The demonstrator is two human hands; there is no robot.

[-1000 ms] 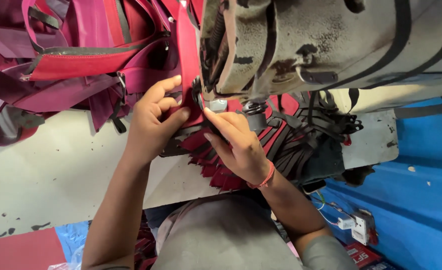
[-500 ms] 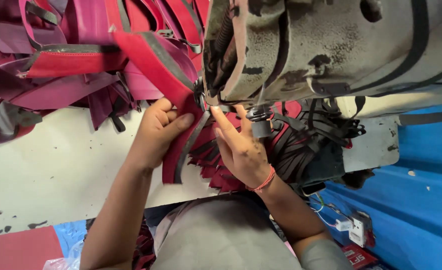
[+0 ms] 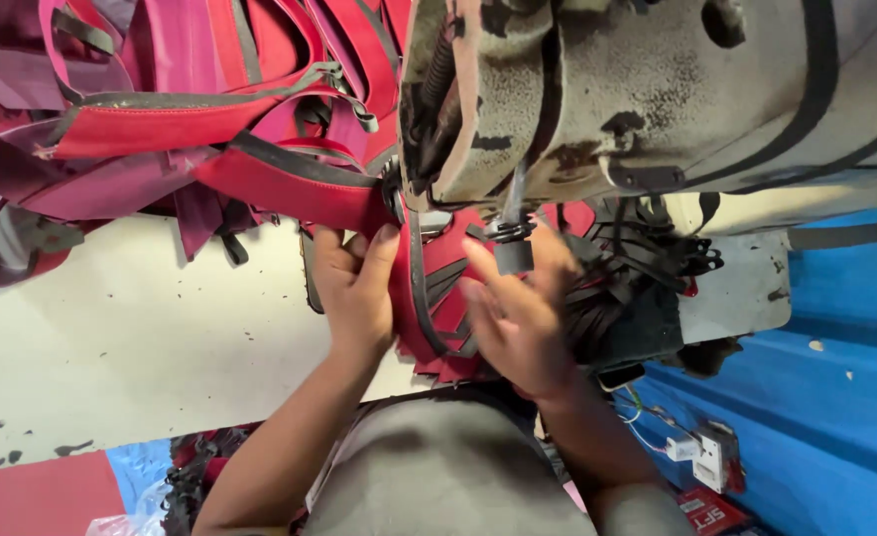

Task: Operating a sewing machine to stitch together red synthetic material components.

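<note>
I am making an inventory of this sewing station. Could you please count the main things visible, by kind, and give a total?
Hands: 2, left hand and right hand, both on the red strap piece
Sewing machine: 1
Red strap piece with black edging: 1
Heap of red and maroon fabric pieces: 1
White worktable: 1
Total: 6

A red padded strap piece (image 3: 290, 189) edged with dark grey binding runs under the sewing machine's head, curving down between the hands. Its free end joins a heap of red and maroon bag parts.
</note>
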